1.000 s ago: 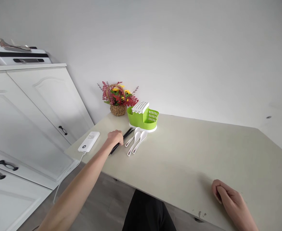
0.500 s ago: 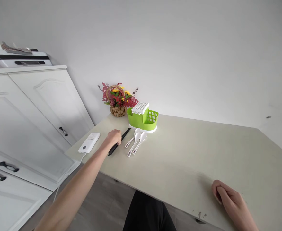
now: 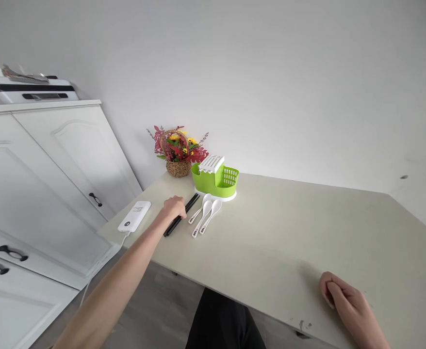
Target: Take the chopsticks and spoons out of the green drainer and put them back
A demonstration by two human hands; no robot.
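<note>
My left hand [image 3: 175, 207] reaches over the black chopsticks [image 3: 172, 227], its fingers curled down and closed on them. The chopsticks lie slantwise on the table, their far tips near the base of a green and white utensil holder [image 3: 207, 183]. Just to their right lie three white spoons [image 3: 206, 208], bowls toward the holder and handles toward me. My right hand [image 3: 346, 300] rests at the table's near right side, curled into a loose fist with nothing visible in it.
A wicker basket of artificial flowers [image 3: 178, 167] stands behind the holder, by the wall. A white power bank [image 3: 135, 216] with a cable lies at the table's left edge. White cabinets [image 3: 63, 145] stand on the left. The table's front edge [image 3: 227, 300] runs before my legs.
My left hand has shifted slightly to the right. The chopsticks under it now lie a little more spread apart. My right hand has stayed in place.
</note>
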